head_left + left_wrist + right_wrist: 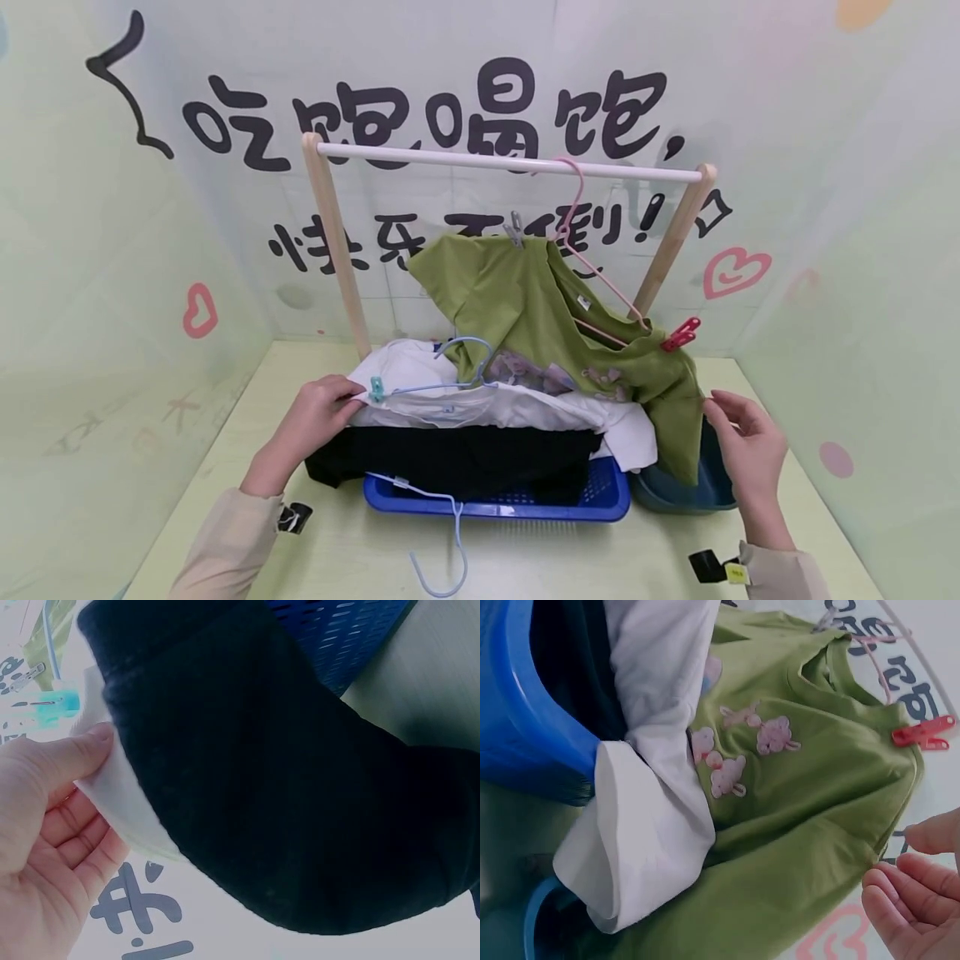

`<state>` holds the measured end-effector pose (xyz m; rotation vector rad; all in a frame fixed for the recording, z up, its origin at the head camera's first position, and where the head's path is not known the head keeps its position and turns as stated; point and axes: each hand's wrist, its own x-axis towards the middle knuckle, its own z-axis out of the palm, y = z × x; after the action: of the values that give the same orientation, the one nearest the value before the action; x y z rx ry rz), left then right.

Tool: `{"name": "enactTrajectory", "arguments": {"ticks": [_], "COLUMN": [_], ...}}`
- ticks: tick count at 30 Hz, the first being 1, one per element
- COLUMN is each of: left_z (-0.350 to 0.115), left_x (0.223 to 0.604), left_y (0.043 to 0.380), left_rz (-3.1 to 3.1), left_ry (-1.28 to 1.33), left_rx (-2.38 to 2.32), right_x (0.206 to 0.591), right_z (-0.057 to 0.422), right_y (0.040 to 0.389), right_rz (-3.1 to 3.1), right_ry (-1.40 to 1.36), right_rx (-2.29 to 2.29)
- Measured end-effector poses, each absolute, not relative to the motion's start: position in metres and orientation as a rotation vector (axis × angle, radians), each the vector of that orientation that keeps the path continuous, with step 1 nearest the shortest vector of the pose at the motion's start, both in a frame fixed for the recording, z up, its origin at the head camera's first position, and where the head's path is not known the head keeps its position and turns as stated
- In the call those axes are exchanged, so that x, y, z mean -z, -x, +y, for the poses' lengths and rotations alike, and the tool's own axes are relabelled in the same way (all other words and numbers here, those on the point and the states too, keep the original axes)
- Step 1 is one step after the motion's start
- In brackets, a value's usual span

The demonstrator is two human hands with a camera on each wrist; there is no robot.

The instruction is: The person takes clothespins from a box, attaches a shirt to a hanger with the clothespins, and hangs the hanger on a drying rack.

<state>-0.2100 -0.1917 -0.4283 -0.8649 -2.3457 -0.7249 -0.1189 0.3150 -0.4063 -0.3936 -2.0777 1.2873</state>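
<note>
Wouldn't have called this finished, more like one down. The olive-green T-shirt (495,283) hung lopsided on a thin pink hanger (600,271), hooked over the white round rail (450,159), with a grey peg (515,229) at its top edge and a red plastic peg (680,333) at the lower shoulder. The white cloth garment (517,404) had a light blue hanger (431,387) and a teal plastic peg (377,388) at one end, but its hook stood free below the rail, and a soft black garment (465,454) lay over the blue plastic basket (495,510) with a second blue hanger (461,542) unhooked too, so those two looked left to do

Left hand (322,408): fingers closed in a pinch on the white cloth by the teal peg, plainest in the left wrist view. Right hand (750,442): from the head it seemed to pinch the green sleeve, yet the right wrist view showed thumb and fingers slightly apart beside the edge, couldn't tell if they touched. That view also showed the pink animal prints (776,736) clearly; the head view squashed them
</note>
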Motion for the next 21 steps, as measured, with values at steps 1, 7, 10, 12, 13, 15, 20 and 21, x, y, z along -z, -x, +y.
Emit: {"name": "enactTrajectory", "arguments": {"ticks": [1, 7, 10, 12, 13, 15, 20, 21], "left_z": [-0.192, -0.194, -0.195, -0.196, -0.197, -0.197, -0.198, -0.198], "left_x": [0.428, 0.429, 0.43, 0.431, 0.431, 0.431, 0.431, 0.431], "left_y": [0.21, 0.209, 0.209, 0.209, 0.209, 0.209, 0.209, 0.209], "left_rz": [-2.348, -2.359, -2.361, -2.364, -2.368, -2.374, -2.379, -2.381], "left_ry": [0.861, 0.852, 0.852, 0.848, 0.846, 0.843, 0.845, 0.845], "left_rx": [0.724, 0.721, 0.726, 0.728, 0.73, 0.73, 0.731, 0.732], "right_x": [0.406, 0.41, 0.411, 0.413, 0.415, 0.42, 0.437, 0.44], "right_z": [0.316, 0.326, 0.332, 0.337, 0.34, 0.345, 0.354, 0.355], "right_y": [0.121, 0.14, 0.154, 0.165, 0.17, 0.179, 0.192, 0.193], "right_rz": [-2.085, -2.195, -2.289, -2.355, -2.396, -2.483, -2.693, -2.724], "right_ry": [0.414, 0.438, 0.407, 0.393, 0.391, 0.378, 0.365, 0.355], "right_rx": [-1.291, -1.223, -1.137, -1.089, -1.063, -0.986, -0.866, -0.854]}}
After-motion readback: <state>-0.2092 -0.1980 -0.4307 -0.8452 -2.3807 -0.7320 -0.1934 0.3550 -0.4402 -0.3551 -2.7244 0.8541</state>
